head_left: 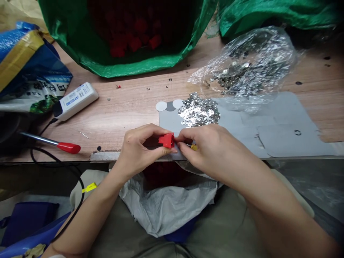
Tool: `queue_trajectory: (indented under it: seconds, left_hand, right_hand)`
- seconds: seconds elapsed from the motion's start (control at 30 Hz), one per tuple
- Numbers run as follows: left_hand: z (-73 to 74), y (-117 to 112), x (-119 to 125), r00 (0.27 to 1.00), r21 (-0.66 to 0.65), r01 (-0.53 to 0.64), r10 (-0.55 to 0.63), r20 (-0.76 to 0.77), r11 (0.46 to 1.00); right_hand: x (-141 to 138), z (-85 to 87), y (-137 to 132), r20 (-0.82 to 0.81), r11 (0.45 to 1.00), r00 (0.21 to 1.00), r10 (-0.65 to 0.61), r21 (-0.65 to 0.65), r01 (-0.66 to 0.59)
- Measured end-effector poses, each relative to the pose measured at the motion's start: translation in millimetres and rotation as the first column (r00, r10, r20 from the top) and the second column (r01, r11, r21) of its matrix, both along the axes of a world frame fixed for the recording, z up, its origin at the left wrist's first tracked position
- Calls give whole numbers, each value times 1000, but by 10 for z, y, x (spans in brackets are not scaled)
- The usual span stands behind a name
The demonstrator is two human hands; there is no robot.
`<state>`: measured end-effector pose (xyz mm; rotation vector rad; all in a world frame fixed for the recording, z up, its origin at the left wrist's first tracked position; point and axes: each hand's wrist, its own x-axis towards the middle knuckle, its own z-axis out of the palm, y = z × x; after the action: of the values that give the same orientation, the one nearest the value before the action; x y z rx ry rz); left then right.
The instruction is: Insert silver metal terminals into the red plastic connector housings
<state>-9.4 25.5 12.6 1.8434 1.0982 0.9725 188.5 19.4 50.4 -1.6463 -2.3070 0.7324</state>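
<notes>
Between the thumb and fingers of my left hand [138, 145] is a small red plastic housing [167, 140], held above the table's front edge. My right hand [204, 143] is pinched close against the housing's right side. A bit of yellow [194, 147] and a short metal part show under its fingers, perhaps a small tool; most of it is hidden. Just beyond my right hand lies a heap of small shiny metal pieces [200, 111] on a grey sheet [242, 132].
A green sack [113, 71] with red parts stands behind. Right of it is a clear plastic bag [258, 68] of metal pieces. To the left are a white box-shaped device [76, 101] and a red-tipped lever [68, 147]. A whitish sack [166, 211] hangs below the table edge.
</notes>
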Motion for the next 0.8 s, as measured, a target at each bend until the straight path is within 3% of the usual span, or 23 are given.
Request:
queue_trajectory:
  seconds: [0.2, 0.27, 0.47, 0.8]
  left_hand:
    - [-1, 15, -2, 1000, 30, 11, -10, -14, 999]
    - [-5, 11, -5, 1000, 20, 8, -8, -11, 1000]
    - [-26, -17, -32, 1000, -27, 0, 1, 27, 1000]
    - [-30, -18, -32, 1000, -4, -8, 8, 15, 1000]
  right_hand:
    - [-43, -1, -22, 43, 999, 999, -30, 12, 30]
    - [0, -23, 7, -26, 999, 999, -29, -19, 29]
    - [199, -81, 158, -354, 951, 935, -14, -292, -97]
    - [204, -113, 202, -403, 937, 914, -37, -333, -109]
